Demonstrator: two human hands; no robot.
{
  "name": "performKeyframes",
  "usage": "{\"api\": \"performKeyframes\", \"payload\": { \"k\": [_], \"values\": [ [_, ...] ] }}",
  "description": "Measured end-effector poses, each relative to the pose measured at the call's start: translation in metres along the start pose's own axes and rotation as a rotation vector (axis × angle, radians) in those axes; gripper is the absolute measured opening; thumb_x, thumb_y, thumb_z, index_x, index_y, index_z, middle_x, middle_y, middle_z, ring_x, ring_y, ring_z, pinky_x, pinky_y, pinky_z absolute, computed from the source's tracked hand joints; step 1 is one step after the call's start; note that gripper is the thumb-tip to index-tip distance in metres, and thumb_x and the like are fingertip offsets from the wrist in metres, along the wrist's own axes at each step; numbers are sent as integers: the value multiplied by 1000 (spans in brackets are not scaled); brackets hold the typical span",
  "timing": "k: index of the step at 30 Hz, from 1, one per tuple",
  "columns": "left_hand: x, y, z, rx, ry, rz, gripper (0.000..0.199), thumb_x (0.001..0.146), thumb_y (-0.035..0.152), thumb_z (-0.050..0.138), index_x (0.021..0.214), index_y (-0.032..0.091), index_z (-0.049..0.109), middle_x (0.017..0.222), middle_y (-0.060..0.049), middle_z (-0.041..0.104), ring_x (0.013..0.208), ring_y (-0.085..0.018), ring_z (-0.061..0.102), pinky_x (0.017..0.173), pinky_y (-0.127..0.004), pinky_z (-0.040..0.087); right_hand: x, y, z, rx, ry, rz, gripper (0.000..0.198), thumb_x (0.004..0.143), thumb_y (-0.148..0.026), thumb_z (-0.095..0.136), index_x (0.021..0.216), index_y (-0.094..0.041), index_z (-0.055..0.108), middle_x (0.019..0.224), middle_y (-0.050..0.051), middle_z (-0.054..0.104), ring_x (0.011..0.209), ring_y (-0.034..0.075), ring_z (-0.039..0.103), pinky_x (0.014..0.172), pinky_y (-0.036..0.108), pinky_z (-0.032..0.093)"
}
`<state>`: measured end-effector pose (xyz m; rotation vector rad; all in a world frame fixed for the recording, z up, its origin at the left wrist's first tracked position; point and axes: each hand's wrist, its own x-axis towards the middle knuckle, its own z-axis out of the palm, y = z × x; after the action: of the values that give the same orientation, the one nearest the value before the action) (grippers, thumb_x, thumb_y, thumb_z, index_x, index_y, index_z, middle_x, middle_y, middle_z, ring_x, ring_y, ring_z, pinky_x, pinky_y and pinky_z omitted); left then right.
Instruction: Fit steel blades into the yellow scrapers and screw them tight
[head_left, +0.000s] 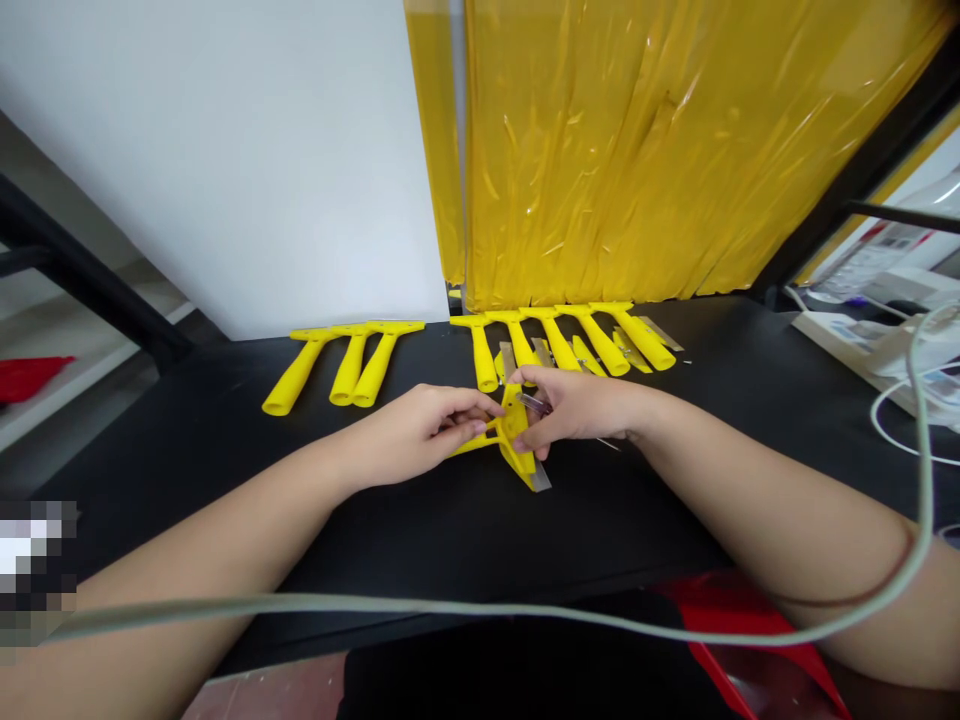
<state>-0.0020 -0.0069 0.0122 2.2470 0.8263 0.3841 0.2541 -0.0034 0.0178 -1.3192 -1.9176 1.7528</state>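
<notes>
A yellow plastic scraper with a metal blade at its near end is held between my two hands, just over the black table. My left hand has its fingers closed on the scraper where the handle meets the head. My right hand grips the head from the other side. Tucked in that same hand is what looks like a screwdriver with a clear purplish handle, its thin shaft sticking out to the right under the palm. Fingers partly cover the scraper's head.
Behind my hands, several yellow scraper handles lie in a row, with loose yellow pieces and blades among them. Three more handles lie to the left. A white panel and yellow film back the black table. A pale cable crosses in front.
</notes>
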Motion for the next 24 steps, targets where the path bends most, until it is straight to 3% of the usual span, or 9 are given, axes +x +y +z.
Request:
{"api": "performKeyframes", "payload": {
  "k": [4, 7, 11, 15, 17, 19, 21, 24],
  "values": [
    [0, 0, 0, 17, -7, -9, 33, 104, 32, 57, 132, 22, 72, 118, -7, 80, 103, -21, 77, 92, -31, 61, 2, 2, 1, 0, 0, 13, 66, 75, -18, 91, 124, -21, 47, 71, -6, 69, 69, 18, 75, 64, 24, 51],
    [0, 1, 1, -20, -18, -27, 33, 103, 32, 59, 132, 22, 72, 118, -7, 80, 103, -21, 77, 92, -32, 62, 3, 2, 1, 9, 10, 20, 57, 78, -20, 89, 119, -21, 51, 75, -4, 72, 66, 15, 74, 61, 21, 50],
    [0, 4, 2, -181, 13, -12, 30, 104, 30, 58, 130, 21, 71, 120, -6, 79, 110, -20, 75, 98, -32, 60, 1, -1, -2, 113, 83, -13, 37, 85, -28, 85, 109, -21, 58, 73, -1, 72, 61, 12, 70, 41, 15, 31],
    [2, 7, -2, -279, 77, -1, 27, 104, 35, 60, 121, 18, 74, 116, -8, 79, 106, -19, 74, 95, -32, 60, -3, -4, -13, 211, 82, -79, 29, 81, -29, 88, 89, -19, 62, 63, -4, 63, 43, 5, 49, 33, 15, 20],
    [3, 5, -4, -322, 110, -42, 31, 106, 40, 57, 118, 18, 75, 112, -9, 79, 97, -19, 75, 88, -32, 62, -6, -5, -21, 282, 76, -117, 30, 80, -29, 89, 82, -18, 61, 59, -6, 57, 40, 3, 39, 32, 14, 20],
    [2, 2, -5, -337, 146, -59, 33, 106, 43, 56, 117, 18, 74, 107, -9, 80, 91, -19, 75, 83, -33, 63, -9, -4, -30, 374, 81, -179, 29, 79, -29, 90, 82, -17, 63, 60, -6, 55, 42, 2, 38, 33, 13, 23],
    [1, -1, -2, -235, 165, -17, 29, 103, 42, 62, 116, 19, 75, 109, -9, 79, 95, -22, 75, 86, -36, 63, -12, -2, -40, 440, 97, -250, 29, 79, -29, 91, 87, -16, 66, 63, -4, 57, 44, 3, 41, 34, 12, 25],
    [-2, 2, 9, 81, 139, 129, 30, 100, 36, 67, 128, 26, 74, 128, -7, 75, 118, -26, 71, 108, -42, 56, -13, 1, -54, 485, 172, -320, 30, 79, -31, 91, 90, -15, 68, 67, 0, 64, 44, 5, 48, 33, 14, 31]
  ]
}}
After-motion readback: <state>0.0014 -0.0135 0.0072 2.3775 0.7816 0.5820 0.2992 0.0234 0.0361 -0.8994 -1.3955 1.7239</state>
